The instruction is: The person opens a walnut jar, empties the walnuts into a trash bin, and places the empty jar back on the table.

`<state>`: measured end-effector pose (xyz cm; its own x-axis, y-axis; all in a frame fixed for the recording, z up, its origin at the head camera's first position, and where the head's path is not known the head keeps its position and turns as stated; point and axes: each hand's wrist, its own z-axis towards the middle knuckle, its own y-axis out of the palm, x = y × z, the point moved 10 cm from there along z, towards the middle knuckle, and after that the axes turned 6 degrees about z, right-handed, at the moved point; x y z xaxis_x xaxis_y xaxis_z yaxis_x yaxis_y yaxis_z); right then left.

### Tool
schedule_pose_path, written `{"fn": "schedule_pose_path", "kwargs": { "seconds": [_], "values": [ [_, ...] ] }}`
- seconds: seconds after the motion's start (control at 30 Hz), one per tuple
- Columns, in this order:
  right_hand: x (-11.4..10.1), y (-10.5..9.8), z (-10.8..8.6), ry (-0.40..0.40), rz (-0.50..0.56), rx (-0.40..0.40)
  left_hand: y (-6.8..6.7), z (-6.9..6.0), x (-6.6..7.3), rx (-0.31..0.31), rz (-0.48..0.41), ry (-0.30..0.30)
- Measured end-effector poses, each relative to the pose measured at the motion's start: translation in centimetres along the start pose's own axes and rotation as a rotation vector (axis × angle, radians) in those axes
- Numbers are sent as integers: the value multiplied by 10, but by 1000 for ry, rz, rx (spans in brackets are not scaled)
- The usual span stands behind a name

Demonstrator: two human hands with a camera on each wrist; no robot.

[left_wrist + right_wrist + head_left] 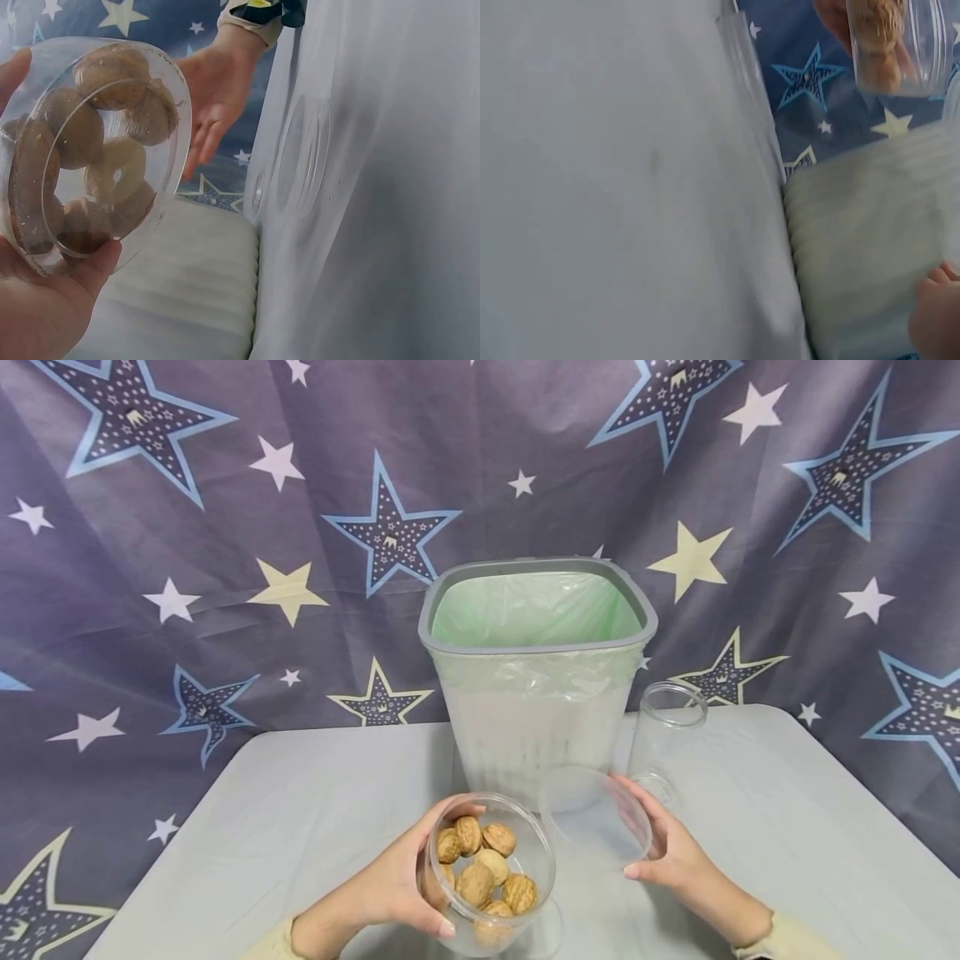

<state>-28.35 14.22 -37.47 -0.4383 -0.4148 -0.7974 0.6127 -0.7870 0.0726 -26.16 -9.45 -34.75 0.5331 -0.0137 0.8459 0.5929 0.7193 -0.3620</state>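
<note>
My left hand (397, 877) grips a clear plastic jar (542, 852) from its left side, thumb at the front and fingers behind. Its open mouth tilts up towards the head camera. Several brown walnuts (476, 883) lie inside; the left wrist view shows more walnuts (71, 127) through the jar's base. To the right, my right hand (671, 852) holds a translucent round lid (592, 818) by its right edge, thumb at the front. The lid is apart from the jar, though its left edge comes close to the rim. In the right wrist view only part of the right hand (937, 319) shows.
A white bin (532, 727) with a grey rim and a green-tinted liner stands behind both hands. Right of it is another clear jar (660, 743) without a lid. A clear round piece (553, 931) lies on the grey-covered table (330, 793), partly hidden by the walnut jar.
</note>
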Motion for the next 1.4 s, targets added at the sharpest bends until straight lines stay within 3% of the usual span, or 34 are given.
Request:
{"fn": "schedule_pose_path", "kwargs": {
  "seconds": [0.13, 0.6, 0.77, 1.07, 1.27, 1.4],
  "values": [
    [16, -10, -8, 149, -31, 9, -2, 0, 1, 5, 37, 1],
    [51, -13, -26, 512, 18, -133, -5, 1, 5, 18, 35, 9],
    [56, -13, -29, 542, -5, -176, -6, 1, 6, 27, 31, 15],
    [57, -15, -30, 482, -242, -215, -11, 2, 15, 48, 76, 47],
    [54, -12, -30, 462, -374, -243, -26, 4, 26, 97, 145, 43],
    [51, -11, -30, 471, -444, -238, -42, 5, 32, 147, 197, -4]
  ]
}}
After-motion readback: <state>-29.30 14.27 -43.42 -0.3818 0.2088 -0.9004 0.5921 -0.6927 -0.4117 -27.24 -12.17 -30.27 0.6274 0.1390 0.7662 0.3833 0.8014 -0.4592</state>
